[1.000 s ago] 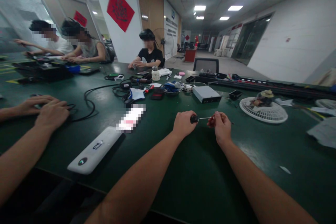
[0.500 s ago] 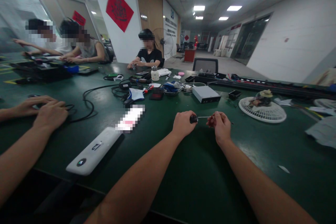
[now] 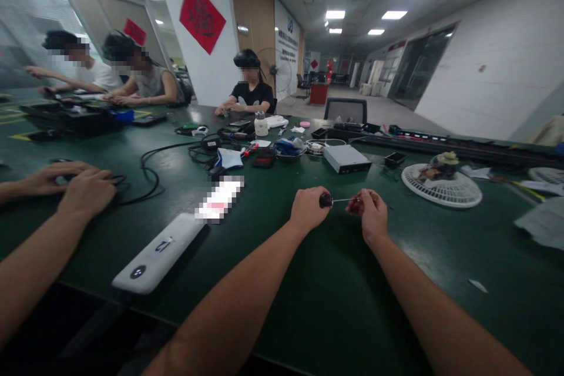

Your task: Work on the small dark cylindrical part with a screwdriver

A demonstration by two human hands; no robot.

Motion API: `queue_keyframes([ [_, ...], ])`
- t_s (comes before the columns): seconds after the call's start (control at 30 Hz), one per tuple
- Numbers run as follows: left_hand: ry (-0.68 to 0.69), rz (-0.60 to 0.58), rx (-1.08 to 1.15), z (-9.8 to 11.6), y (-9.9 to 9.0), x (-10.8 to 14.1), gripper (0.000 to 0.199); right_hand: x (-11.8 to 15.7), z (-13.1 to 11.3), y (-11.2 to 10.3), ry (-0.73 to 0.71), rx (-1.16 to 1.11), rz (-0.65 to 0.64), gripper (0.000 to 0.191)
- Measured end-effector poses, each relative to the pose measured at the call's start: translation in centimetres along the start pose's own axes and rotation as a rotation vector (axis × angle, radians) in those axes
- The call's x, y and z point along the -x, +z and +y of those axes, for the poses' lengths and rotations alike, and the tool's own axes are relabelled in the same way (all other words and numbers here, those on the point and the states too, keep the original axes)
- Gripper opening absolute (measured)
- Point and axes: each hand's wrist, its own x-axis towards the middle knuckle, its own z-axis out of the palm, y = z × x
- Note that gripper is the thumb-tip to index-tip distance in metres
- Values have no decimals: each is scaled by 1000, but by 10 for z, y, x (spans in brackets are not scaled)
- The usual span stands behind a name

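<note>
While the left hand [image 3: 307,209] grips one screwdriver [image 3: 326,200], the right hand [image 3: 371,214] pinches one reddish part [image 3: 355,207] (too small to name).

- Screwdriver handle [image 3: 326,200]: black plastic, glossy.
- Screwdriver shaft [image 3: 342,200]: bright metal, smooth.
- Workbench top [image 3: 440,311]: dark green, smooth, glossy.
- White device casing [image 3: 158,252]: plastic, smooth.
- Grey box [image 3: 346,159]: metal, matt.

Bench count — 1 left hand [image 3: 309,209], 1 right hand [image 3: 372,215], 1 screwdriver [image 3: 326,200] between them; 2 neighbouring hands [image 3: 86,191]; 3 seated people [image 3: 249,82] opposite — 1 grey metal box [image 3: 346,159], 1 long white device [image 3: 158,252], 2 round white fan guards [image 3: 440,188], 2 large red wall banners [image 3: 202,8].
</note>
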Motion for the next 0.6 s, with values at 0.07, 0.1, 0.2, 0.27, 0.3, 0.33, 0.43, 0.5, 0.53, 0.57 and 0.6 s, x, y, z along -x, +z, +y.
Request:
queue_keyframes([
  [0.07,2,2,-5,0,0,0,18,0,0,0,-12,7,18,42],
  [0.1,3,1,-7,0,0,0,18,0,0,0,-17,17,26,43],
  [0.2,4,-3,-5,1,0,0,17,-1,0,0,-3,27,9,44],
  [0.27,2,-7,-1,1,-1,0,17,0,-1,0,6,6,-5,43],
  [0.3,0,-8,-2,1,-1,0,18,0,-1,0,4,-4,-2,43],
  [0.33,-2,-10,-4,2,-1,0,18,0,-2,1,-1,-10,5,42],
  [0.43,-3,-9,-8,1,0,-1,19,1,-3,2,-12,-7,-1,43],
  [0.5,1,-13,-8,0,0,0,18,2,-3,2,-17,18,-23,44],
  [0.53,3,-16,-9,0,1,0,18,3,-3,2,-29,42,-18,45],
  [0.57,6,-18,-10,0,1,0,17,3,-4,2,-46,75,-1,45],
  [0.6,6,-20,-13,0,1,0,17,4,-5,2,-69,115,30,46],
])
